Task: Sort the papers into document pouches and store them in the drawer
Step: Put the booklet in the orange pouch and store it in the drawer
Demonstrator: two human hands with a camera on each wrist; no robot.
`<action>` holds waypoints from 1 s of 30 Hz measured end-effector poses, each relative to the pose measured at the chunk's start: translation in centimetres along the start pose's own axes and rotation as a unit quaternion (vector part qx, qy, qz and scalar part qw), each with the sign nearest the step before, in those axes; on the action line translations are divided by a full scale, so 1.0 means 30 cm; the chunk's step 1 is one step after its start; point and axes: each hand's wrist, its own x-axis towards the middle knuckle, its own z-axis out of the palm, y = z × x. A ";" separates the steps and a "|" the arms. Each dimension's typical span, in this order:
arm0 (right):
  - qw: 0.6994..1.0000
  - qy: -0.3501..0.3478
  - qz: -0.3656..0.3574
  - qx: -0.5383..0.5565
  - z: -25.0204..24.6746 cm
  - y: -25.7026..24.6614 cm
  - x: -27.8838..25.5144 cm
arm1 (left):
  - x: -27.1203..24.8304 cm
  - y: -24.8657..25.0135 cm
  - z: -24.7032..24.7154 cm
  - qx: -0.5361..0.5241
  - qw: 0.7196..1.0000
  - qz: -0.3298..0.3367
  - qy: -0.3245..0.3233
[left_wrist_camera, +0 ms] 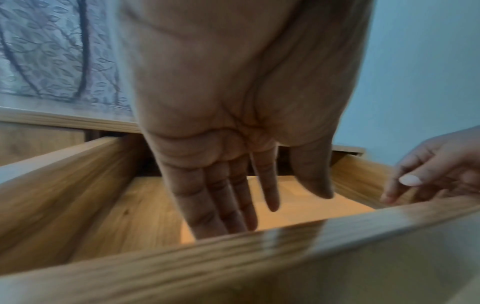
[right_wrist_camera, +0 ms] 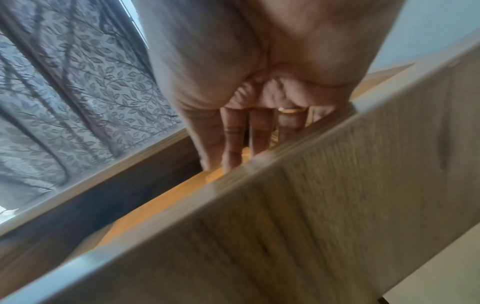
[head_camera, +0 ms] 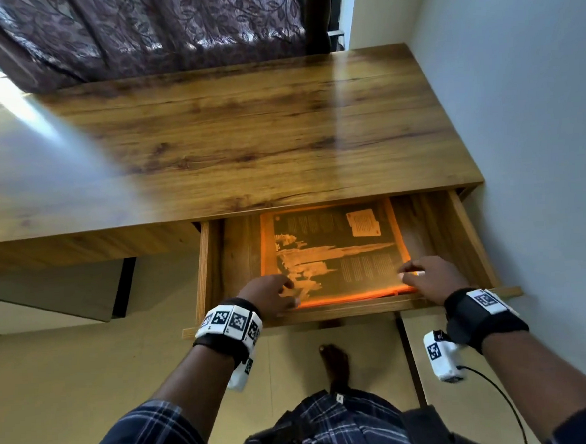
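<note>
The drawer [head_camera: 203, 261] stands pulled out from under the desk [head_camera: 245, 139]; the orange pouch [head_camera: 334, 250], with printed papers showing through it, lies flat on the drawer floor, its near edge close to the front panel, bare wood on either side. The left hand [head_camera: 268, 293] reaches over the front panel to the near left corner; its fingers [left_wrist_camera: 221, 195] are straight and close together, thumb apart, clamped on nothing. The right hand [head_camera: 432, 276] sits at the near right corner; its fingers [right_wrist_camera: 233, 139] extend downward, slightly separated, tips at the pouch; no grip is evident. One hand at each corner probably serves to seat the pouch square and flat, so that it clears the desk frame on closing. Judged remaining step: withdraw both hands; push the drawer shut.
</note>
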 end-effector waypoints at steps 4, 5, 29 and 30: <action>0.977 -0.179 -0.116 -0.005 0.034 -0.047 -0.066 | -0.025 0.085 0.073 0.019 0.993 0.100 -0.064; 0.971 -0.199 -0.126 -0.031 0.043 -0.054 -0.073 | -0.025 0.096 0.088 0.035 0.992 0.105 -0.059; 0.924 0.029 -0.215 -0.314 -0.024 -0.179 0.235 | 0.219 0.115 -0.055 0.188 0.936 0.140 0.263; 0.921 0.032 -0.216 -0.322 -0.037 -0.192 0.258 | 0.238 0.116 -0.071 0.195 0.936 0.132 0.263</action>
